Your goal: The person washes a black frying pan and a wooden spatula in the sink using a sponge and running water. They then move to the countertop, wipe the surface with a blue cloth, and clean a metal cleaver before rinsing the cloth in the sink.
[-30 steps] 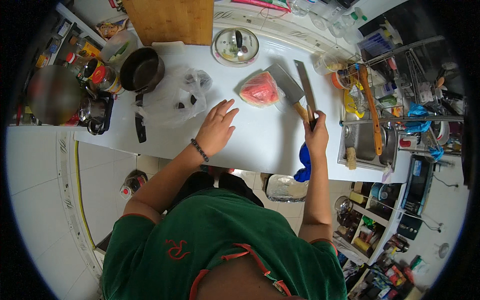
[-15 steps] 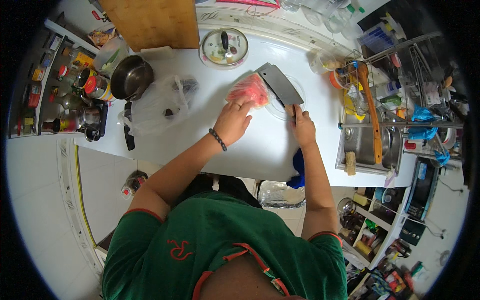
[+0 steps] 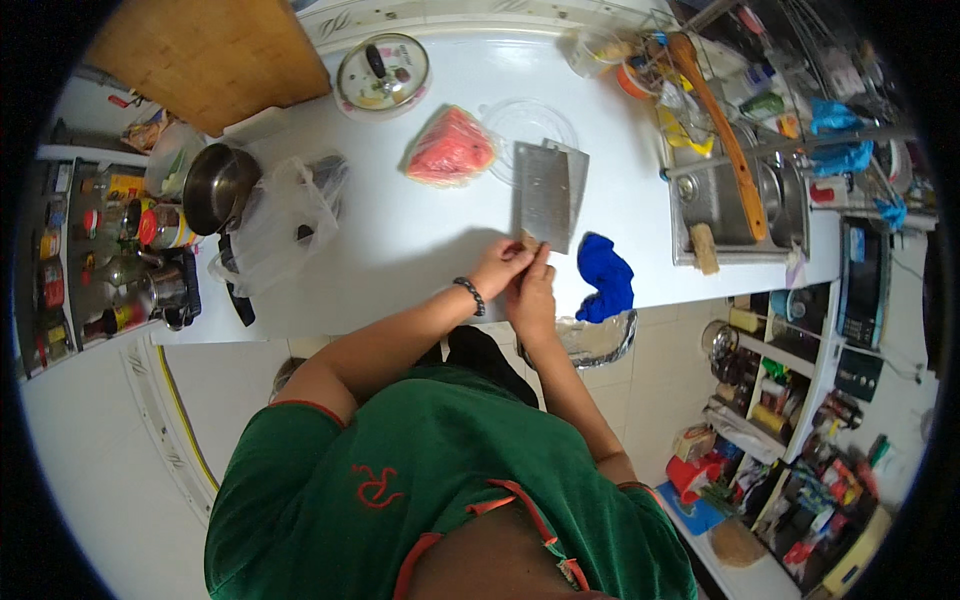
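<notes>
A cleaver (image 3: 543, 195) is raised over the counter, its broad grey blade pointing away from me. My right hand (image 3: 535, 298) is closed on its handle. Up against that hand, my left hand (image 3: 500, 268) pinches the handle where it meets the blade; the fingers hide most of the handle. A second grey blade-like shape (image 3: 578, 180) shows behind the blade; I cannot tell whether it is another knife or a reflection. Ahead and to the left lies a red watermelon piece (image 3: 450, 148) in cling film, untouched. Beside it sits a round clear plastic lid or dish (image 3: 505, 118).
A blue cloth (image 3: 605, 278) hangs at the counter's front edge, right of my hands. Leftward are a plastic bag (image 3: 290, 215), a pot (image 3: 218, 188) and a wooden board (image 3: 210, 60). A glass lid (image 3: 383, 75) lies at the back. The sink (image 3: 715, 205) is on the right.
My left hand has let go of the watermelon and come to the cleaver's handle. My right hand has drawn the cleaver nearer, its blade now pointing away. The view has shifted.
</notes>
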The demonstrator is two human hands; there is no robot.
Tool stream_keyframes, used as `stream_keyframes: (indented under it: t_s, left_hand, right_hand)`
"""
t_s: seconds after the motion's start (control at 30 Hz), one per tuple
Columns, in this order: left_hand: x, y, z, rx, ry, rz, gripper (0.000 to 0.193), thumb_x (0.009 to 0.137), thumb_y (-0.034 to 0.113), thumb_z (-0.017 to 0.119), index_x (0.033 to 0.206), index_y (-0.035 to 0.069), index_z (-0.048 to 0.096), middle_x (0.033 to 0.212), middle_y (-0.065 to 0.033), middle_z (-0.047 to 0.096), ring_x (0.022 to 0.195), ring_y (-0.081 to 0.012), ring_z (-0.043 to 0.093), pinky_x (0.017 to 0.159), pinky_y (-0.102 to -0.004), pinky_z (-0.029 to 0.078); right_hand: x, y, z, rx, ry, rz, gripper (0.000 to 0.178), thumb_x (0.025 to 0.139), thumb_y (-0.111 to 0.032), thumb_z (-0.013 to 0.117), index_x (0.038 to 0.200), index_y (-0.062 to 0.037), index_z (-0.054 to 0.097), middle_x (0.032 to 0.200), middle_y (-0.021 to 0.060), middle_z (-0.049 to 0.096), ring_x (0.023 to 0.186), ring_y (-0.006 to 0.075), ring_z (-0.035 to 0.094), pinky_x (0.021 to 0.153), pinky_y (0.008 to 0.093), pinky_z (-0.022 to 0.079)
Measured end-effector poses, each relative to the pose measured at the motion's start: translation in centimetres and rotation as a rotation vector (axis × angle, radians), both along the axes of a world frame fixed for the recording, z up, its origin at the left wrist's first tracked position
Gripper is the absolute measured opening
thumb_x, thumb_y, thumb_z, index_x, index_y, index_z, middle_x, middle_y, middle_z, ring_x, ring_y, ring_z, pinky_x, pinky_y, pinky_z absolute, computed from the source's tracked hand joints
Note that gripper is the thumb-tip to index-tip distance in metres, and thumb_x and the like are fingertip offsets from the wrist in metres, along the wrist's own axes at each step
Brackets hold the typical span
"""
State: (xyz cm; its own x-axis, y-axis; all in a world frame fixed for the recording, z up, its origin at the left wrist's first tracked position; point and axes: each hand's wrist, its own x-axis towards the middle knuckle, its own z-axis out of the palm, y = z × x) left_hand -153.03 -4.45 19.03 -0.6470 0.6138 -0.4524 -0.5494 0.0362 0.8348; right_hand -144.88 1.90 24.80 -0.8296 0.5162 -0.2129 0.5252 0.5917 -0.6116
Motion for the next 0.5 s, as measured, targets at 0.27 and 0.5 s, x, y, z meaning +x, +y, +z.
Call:
stream_keyframes:
  t_s: [0.27,0.5]
  left_hand:
    - [-2.6,-2.2,2.0,-0.463,0.707,-0.071,0.025,0.078,0.019,0.066,0.091,0.001,0.056,0.078,-0.0138,0.061,0.069,-0.0238,0.060,0.066,-0.0340,0.047]
    - [-3.1,-2.8,5.9,-0.359,0.497,-0.151,0.020,0.086,0.018,0.058,0.096,0.001,0.052,0.074,-0.0098,0.058,0.060,-0.0177,0.058,0.048,-0.0305,0.046]
  right_hand:
    - [2.8,8.5,3.6,0.724,-0.017,-0.051,0.052,0.070,-0.010,0.072,0.120,-0.0128,0.057,0.112,0.0178,0.055,0.102,0.0347,0.051,0.083,0.0378,0.046]
    - [5.0,15.5,-1.8,-0.016,0.231,-0.445,0.033,0.072,-0.002,0.067,0.105,-0.0055,0.064,0.107,0.0172,0.053,0.100,0.0312,0.053,0.085,0.0369,0.045]
